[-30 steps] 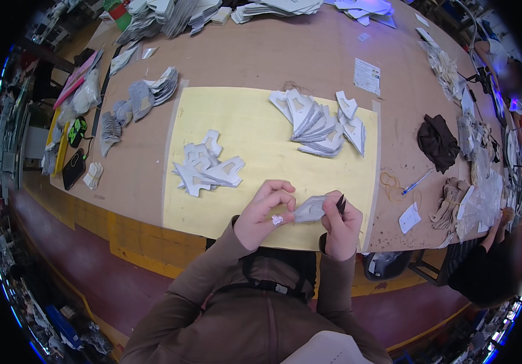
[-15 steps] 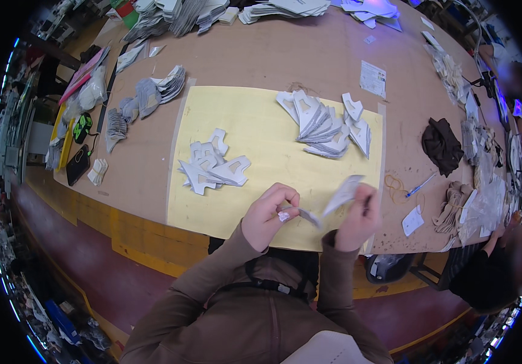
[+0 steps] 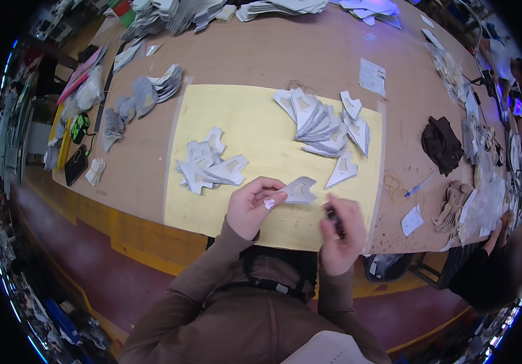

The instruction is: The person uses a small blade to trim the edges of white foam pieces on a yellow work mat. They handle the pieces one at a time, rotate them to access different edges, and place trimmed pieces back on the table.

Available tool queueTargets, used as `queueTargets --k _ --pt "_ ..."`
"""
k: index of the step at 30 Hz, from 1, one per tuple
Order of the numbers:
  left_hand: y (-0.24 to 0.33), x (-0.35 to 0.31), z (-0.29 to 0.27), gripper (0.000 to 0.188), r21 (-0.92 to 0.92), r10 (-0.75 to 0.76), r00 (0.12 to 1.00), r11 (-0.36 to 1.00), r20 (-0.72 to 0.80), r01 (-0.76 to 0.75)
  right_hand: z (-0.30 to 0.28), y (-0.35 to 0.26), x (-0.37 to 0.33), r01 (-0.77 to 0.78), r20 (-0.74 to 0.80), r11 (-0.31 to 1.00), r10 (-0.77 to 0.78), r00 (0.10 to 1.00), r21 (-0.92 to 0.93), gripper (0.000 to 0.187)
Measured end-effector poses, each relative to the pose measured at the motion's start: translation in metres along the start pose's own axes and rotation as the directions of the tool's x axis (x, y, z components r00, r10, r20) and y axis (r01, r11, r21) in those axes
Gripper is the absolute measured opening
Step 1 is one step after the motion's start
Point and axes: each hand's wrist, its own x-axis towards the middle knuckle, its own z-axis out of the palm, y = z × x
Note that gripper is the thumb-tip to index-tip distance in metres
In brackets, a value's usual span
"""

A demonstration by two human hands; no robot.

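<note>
My left hand [image 3: 252, 203] pinches a flat grey cut piece [image 3: 299, 191] by its left end, just above the yellow sheet [image 3: 261, 121]. A small crinkled white scrap [image 3: 269, 204] shows at that thumb. My right hand [image 3: 344, 233], slightly blurred, is closed around a small dark tool [image 3: 336, 223] whose kind I cannot make out. Beyond it lies a single white piece with a cut-out [image 3: 341, 172]. At the sheet's upper right a fanned pile of similar pieces [image 3: 318, 124] rests, and a loose heap of pieces [image 3: 203, 167] sits to the left.
Grey stacked pieces [image 3: 146, 97] lie at the left, near a black phone [image 3: 77, 165]. On the right are a dark cloth [image 3: 441, 145], a blue pen [image 3: 420, 184] and plastic bags [image 3: 485, 209]. Large stacks [image 3: 282, 7] line the far edge. Another person [image 3: 485, 273] is at the right.
My right hand has let go of its white piece, now flat on the yellow sheet, and drawn back. The piece in my left hand has turned to show its flat face.
</note>
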Motion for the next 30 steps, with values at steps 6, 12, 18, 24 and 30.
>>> queueTargets --k 6,12,18,24,30 --pt "0.006 -0.003 0.002 0.027 -0.109 0.065 0.998 0.992 0.001 -0.065 0.026 0.003 -0.007 -0.084 0.072 0.996 0.084 0.994 0.003 0.037" --pt "0.002 -0.010 0.001 0.026 -0.042 0.142 0.989 0.989 0.047 -0.140 0.025 0.002 -0.004 -0.040 0.073 0.999 0.041 0.996 -0.019 0.035" --pt "0.007 -0.013 0.005 0.026 0.046 0.234 0.971 0.971 0.055 -0.236 0.027 0.003 -0.004 -0.022 0.048 1.000 0.023 0.999 -0.011 0.034" --pt "0.008 -0.014 0.006 0.026 0.088 0.276 0.960 0.956 0.041 -0.279 0.028 0.000 -0.006 -0.089 0.049 0.995 0.087 0.995 0.044 0.031" --pt "0.008 -0.016 0.010 0.026 0.099 0.329 0.944 0.939 0.015 -0.329 0.029 -0.004 -0.006 -0.148 0.037 0.984 0.145 0.989 0.101 0.031"
